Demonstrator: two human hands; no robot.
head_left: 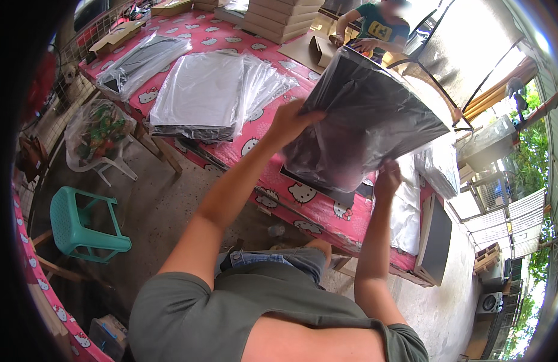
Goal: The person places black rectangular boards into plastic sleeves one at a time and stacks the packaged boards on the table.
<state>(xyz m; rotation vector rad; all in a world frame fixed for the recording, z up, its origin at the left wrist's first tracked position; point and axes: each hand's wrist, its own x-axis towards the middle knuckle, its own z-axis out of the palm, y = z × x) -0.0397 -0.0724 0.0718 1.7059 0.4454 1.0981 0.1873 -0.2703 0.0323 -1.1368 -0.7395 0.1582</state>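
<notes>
A large black flat sheet in a clear plastic bag is held up, tilted, above the table. My left hand grips its left edge, fingers closed on the plastic. Closed at its lower edge is my right hand, pinching the bag near a corner. Beneath it, part of another dark flat sheet lies on the pink patterned tablecloth. Left of my hands sits a stack of bagged sheets, white on top and dark below. More clear plastic bags lie right of my right hand.
Another pile of bagged sheets is at the far left. Brown folded boxes are stacked at the back. Across the table a person works with brown cardboard. A dark panel leans at the table's right end. A green stool stands left.
</notes>
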